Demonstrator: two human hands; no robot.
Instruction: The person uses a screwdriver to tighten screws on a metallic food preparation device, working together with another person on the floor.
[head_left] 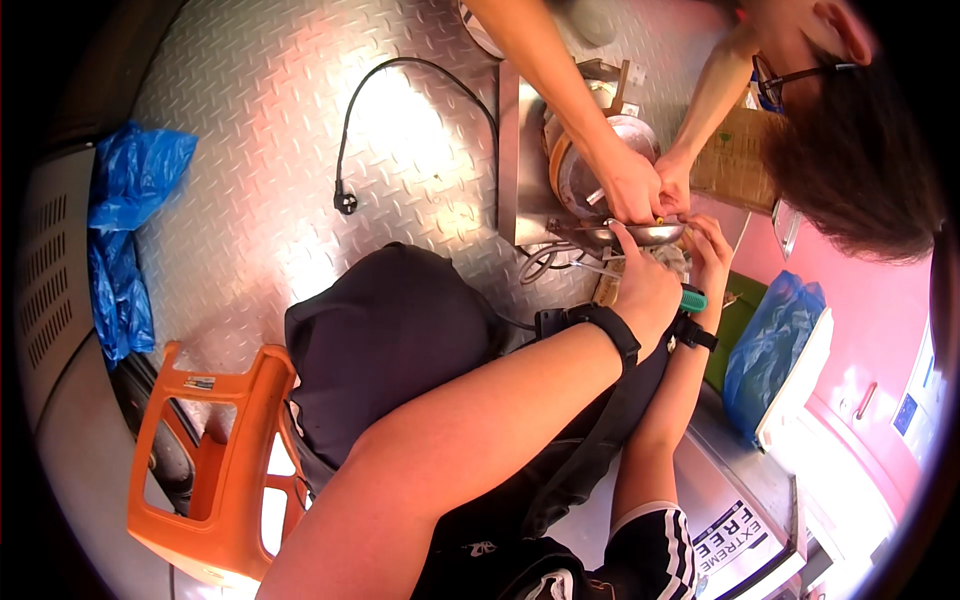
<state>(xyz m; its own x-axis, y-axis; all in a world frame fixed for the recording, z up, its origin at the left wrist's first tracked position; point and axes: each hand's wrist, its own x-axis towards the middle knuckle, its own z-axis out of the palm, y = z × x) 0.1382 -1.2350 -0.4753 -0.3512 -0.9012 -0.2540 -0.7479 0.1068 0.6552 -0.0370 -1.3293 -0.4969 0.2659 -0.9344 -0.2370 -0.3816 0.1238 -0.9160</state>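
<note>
My left hand [648, 285] is closed around a green-handled tool [692, 298], probably a screwdriver, with a finger reaching up to the round metal rim [655, 236] of an appliance. My right hand [708, 248] is curled at that rim's right side; its grip is partly hidden. A co-worker's two hands [632, 188] meet just above mine, over a small yellow piece [660, 221]. Behind them are a round pan-like part [582, 165] and a steel housing [518, 180]. Cables [538, 268] loop just below the housing.
An orange stool [182, 370] stands lower left, beside blue plastic bags [140, 170]. A black power cord [400, 62] lies on the patterned metal floor [240, 120]. A cardboard box [730, 155] and a bagged item [775, 350] are at the right. The co-worker leans in from upper right.
</note>
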